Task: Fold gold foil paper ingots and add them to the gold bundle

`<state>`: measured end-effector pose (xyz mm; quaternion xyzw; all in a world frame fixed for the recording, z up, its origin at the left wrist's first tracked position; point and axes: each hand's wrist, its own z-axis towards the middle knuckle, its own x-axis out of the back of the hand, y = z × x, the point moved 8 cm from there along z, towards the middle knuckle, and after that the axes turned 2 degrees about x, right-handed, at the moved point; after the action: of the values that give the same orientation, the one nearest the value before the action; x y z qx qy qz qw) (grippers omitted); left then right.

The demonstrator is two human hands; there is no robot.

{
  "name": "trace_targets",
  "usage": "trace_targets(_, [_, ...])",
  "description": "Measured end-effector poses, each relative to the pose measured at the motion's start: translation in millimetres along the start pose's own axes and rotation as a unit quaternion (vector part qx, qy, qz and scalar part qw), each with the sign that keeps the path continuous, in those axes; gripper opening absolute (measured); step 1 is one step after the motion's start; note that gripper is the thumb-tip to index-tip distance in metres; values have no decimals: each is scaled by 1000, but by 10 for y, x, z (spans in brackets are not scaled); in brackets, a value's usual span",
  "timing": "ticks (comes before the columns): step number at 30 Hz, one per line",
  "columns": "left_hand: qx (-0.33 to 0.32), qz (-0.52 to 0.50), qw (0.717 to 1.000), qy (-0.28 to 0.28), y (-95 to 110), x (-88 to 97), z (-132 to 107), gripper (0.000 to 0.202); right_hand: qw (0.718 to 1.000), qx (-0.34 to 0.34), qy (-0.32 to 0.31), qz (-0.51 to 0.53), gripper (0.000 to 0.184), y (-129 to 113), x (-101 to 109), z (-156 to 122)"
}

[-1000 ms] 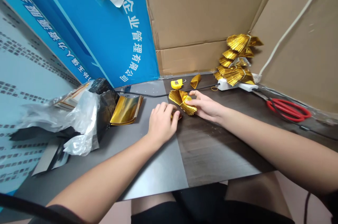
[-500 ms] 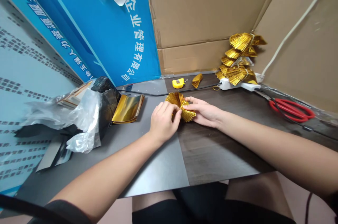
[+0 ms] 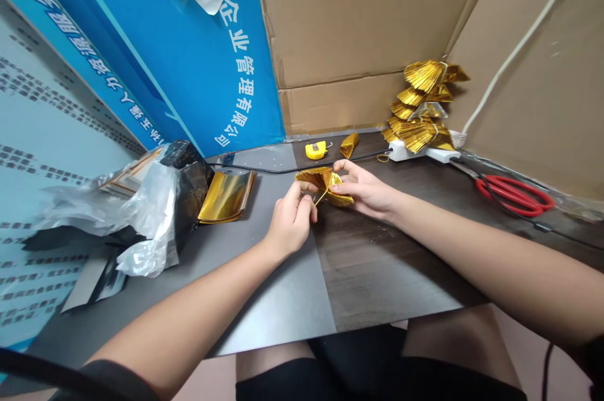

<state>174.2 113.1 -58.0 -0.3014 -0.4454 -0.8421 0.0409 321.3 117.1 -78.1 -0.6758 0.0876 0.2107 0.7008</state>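
1. Since half a second ago: left hand (image 3: 290,218) drawn slightly back; a thin band (image 3: 323,195) now shows stretched from the gold fan (image 3: 321,179) to its fingers. Fan tipped to a flatter angle.
2. Far left: crumpled plastic bag (image 3: 153,215) on the table (image 3: 278,300).
3. Gold sheets (image 3: 227,197), a small stack, just right of the bag.
4. Left hand: fingers curled, thumb and forefinger nearly closed, pinching the band.
5. Fan: pleated, between the hands, over the seam of grey and dark surfaces. Tape measure (image 3: 316,150) behind it.
6. Right hand (image 3: 370,192): partly closed, thumb and fingers gripping the fan's right side. Folded gold piece (image 3: 349,145) lies beyond.
7. Power strip (image 3: 400,151), with finished-looking fans (image 3: 419,108) piled by it.
8. Far right: red-handled scissors (image 3: 514,194).
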Motion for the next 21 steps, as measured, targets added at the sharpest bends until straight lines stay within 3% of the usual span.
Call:
trace_targets(6, [64, -54, 993, -86, -104, -153, 68, 19, 998, 37, -28, -42, 66, -70, -22, -3])
trace_targets(9, [44, -48, 994, -85, -46, -114, 61, 20, 995, 45, -54, -66, 63, -69, -45, -11])
trace_targets(12, [-98, -9, 994, -50, 175, -36, 9, 23, 992, 42, -85, -79, 59, -38, -94, -31])
trace_targets(16, [-302, 19, 953, 28, 462, 57, -178, 28, 988, 41, -116, -90, 58, 17, -153, -50])
trace_targets(21, [-436, 71, 892, 96, 688, 86, -412, 38, 981, 64, -145, -115, 57, 39, -178, -45])
